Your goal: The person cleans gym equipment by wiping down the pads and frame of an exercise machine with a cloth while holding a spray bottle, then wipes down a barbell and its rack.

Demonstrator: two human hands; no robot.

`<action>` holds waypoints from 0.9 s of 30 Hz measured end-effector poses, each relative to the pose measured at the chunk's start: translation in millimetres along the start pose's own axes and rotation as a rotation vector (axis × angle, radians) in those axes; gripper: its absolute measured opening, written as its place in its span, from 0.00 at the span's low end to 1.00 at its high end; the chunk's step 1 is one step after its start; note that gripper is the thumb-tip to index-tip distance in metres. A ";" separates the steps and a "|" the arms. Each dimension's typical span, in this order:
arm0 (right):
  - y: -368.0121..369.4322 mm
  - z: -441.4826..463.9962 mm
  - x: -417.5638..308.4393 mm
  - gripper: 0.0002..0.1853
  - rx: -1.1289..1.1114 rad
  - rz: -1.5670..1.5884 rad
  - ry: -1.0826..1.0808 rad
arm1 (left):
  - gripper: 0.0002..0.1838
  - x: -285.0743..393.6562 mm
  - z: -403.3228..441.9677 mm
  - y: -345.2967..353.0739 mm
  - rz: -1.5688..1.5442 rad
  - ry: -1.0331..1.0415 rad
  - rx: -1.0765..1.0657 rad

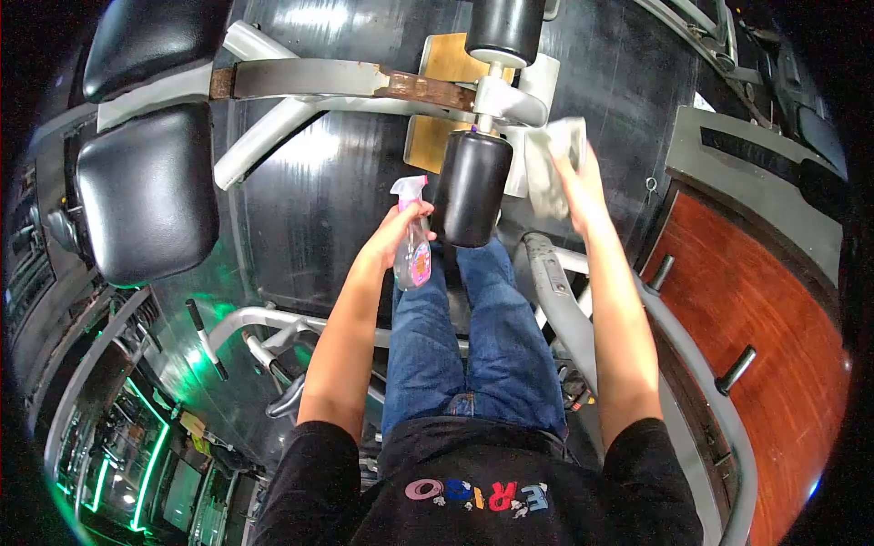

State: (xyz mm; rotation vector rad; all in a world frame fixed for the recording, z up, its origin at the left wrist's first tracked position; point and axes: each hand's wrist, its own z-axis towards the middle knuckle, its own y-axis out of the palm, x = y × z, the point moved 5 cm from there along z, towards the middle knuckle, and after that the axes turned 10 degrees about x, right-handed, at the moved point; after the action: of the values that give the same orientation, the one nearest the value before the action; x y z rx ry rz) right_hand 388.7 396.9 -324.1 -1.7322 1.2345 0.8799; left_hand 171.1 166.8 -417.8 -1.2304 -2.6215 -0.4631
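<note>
My left hand is wrapped around the neck of a clear spray bottle with a white and pink trigger head and a colourful label. The bottle is upright, just left of a black padded roller on the exercise machine. In my right hand is a pale cloth, hanging down and slightly blurred, to the right of the roller. A gap shows between the cloth and the roller. A second black roller sits further off on the same metal bracket.
Black seat pads stand at the left, joined to the rollers by a worn metal beam. A grey curved frame bar rises near my right leg. A reddish-brown panel with black pegs stands at the right.
</note>
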 end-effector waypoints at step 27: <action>44.7 12.4 12.1 0.17 0.080 -0.461 -0.367 | 0.27 5.3 8.8 2.7 0.062 0.012 0.008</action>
State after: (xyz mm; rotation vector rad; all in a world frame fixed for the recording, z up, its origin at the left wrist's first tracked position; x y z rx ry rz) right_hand 348.2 395.0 -349.7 -1.6074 0.5883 0.8076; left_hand 169.4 175.3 -423.8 -1.2977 -2.5642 -0.4467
